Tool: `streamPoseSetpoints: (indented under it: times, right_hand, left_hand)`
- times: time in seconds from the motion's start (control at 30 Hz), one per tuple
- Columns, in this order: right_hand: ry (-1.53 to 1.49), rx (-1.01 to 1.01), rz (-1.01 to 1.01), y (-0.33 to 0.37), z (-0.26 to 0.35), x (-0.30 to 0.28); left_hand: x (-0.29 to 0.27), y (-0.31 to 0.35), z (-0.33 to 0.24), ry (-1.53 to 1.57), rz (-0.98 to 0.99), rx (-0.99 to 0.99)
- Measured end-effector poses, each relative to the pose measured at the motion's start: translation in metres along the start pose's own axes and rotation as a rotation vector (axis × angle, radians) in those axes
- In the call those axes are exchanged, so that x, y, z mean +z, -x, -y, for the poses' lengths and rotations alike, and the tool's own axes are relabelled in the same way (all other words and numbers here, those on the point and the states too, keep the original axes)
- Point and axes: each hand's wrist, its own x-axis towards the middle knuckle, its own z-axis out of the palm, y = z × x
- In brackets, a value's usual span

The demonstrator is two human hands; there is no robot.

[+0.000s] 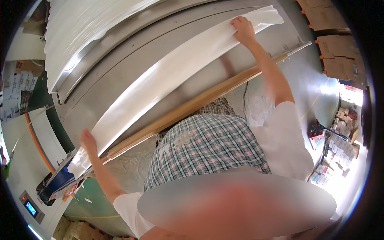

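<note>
A long, glossy white folded sheet [156,80] lies slantwise across a grey metal worktop [132,60], from the near left to the far right. My right hand [244,31] is near its far right end, fingers curled onto the sheet and closed on it. At the near left end, my left hand [89,143] is at the sheet's edge. Motion blur smears its fingers, so its grip cannot be made out. The sheet's left end [80,162] hangs crumpled past the worktop's edge. Whether it is film or cloth does not show.
A tall pile of white sheets [84,36] sits beyond a metal rail [120,36]. A wooden edge strip [192,108] runs along the front, close to my checked apron [208,140]. A small lit control screen [31,209] is at lower left. Cardboard boxes [342,56] stand at right.
</note>
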Motion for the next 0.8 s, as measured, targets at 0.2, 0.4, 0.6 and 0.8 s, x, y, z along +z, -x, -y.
streamPoseSetpoints:
  times: [0.2,0.4,0.6,0.8]
  right_hand:
    - [0.203,0.162,-0.001,-0.016,-0.113,-0.003]
    - [0.401,0.389,-0.047,-0.022,-0.218,-0.009]
    - [0.501,0.395,-0.155,-0.018,-0.253,-0.002]
    - [0.133,0.642,-0.08,-0.031,-0.282,-0.016]
  left_hand:
    - [0.006,0.005,0.0,-0.246,0.07,-0.402]
    - [0.007,-0.008,-0.132,-0.127,0.191,-0.41]
    - [0.013,-0.009,-0.18,-0.132,0.215,-0.43]
    - [0.022,-0.001,-0.202,-0.154,0.21,-0.476]
